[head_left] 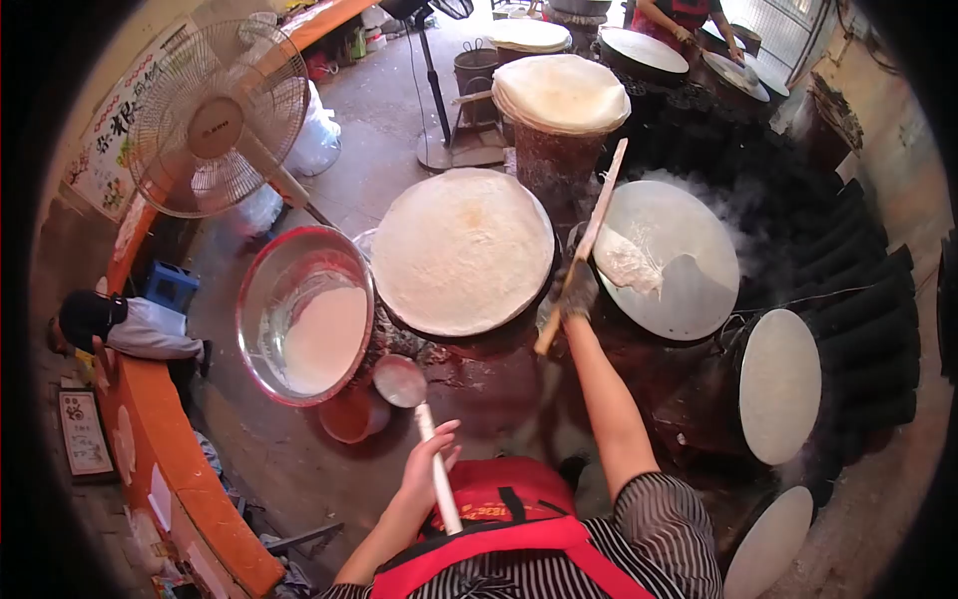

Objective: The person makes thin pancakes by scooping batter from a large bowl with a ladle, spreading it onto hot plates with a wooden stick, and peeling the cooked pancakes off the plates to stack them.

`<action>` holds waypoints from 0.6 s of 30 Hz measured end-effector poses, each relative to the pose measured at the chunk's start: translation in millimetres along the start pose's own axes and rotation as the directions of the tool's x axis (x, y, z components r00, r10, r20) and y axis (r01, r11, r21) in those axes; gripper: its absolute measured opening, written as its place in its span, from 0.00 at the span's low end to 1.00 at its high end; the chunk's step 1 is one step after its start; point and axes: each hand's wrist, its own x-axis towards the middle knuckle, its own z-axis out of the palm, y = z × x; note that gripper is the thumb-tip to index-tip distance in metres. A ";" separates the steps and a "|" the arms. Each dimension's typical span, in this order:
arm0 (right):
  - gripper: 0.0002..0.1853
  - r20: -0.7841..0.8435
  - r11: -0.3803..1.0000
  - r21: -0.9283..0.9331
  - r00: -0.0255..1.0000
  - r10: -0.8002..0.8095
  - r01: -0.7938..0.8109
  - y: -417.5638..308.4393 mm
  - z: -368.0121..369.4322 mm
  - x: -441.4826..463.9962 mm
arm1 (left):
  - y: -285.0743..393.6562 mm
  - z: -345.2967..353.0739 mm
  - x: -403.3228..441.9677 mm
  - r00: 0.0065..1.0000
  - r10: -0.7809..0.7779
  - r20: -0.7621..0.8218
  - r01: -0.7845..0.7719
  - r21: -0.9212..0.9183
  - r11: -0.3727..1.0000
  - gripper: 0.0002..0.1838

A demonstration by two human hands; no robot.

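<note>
My left hand [424,471], low in the middle, holds the pale handle of a ladle [399,381]. The ladle's bowl hangs beside a wide metal basin [251,344] of white batter [324,339], above a small reddish-brown container [351,417]. My right hand [576,297], apparently in a dark glove, is closed around a long wooden spreading stick [603,205]. The stick slants along the left edge of a round steaming griddle [699,304]. A wet lump of batter [629,263] lies on that griddle, beside the stick. Left of the stick lies a large round flatbread [461,250].
A stack of thin flatbreads [561,95] stands behind. More round griddles [780,387] curve along the right, near dark cylinders [878,339]. A fan [217,125] is at left, above an orange counter [190,489]. Another person's hand [736,52] works at a far griddle.
</note>
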 end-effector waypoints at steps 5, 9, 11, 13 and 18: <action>0.14 -0.092 0.941 0.331 0.990 0.105 -0.069 4.8 4.9 -45.2 | 0.3 -32.9 -7.6 0.998 -0.003 -0.068 0.000 -0.050 0.999 0.16; 0.11 -0.074 0.935 0.322 0.980 0.183 -0.151 2.9 -62.7 -117.6 | -13.3 -34.6 -0.5 0.999 -0.034 -0.002 0.034 -0.077 0.996 0.15; 0.12 -0.069 0.929 0.334 0.979 0.194 -0.161 2.4 -99.7 -130.2 | -21.7 -30.5 9.7 0.998 -0.052 0.044 0.053 -0.041 0.998 0.15; 0.14 -0.104 0.953 0.238 0.971 0.216 -0.186 -4.1 -132.4 -139.0 | -19.7 -16.1 -1.0 0.997 -0.061 0.044 0.061 -0.012 0.998 0.14; 0.18 -0.075 0.905 0.391 0.975 0.211 -0.166 -23.5 -166.9 -113.2 | -25.5 8.6 -13.8 0.997 -0.051 0.065 0.051 0.006 0.999 0.14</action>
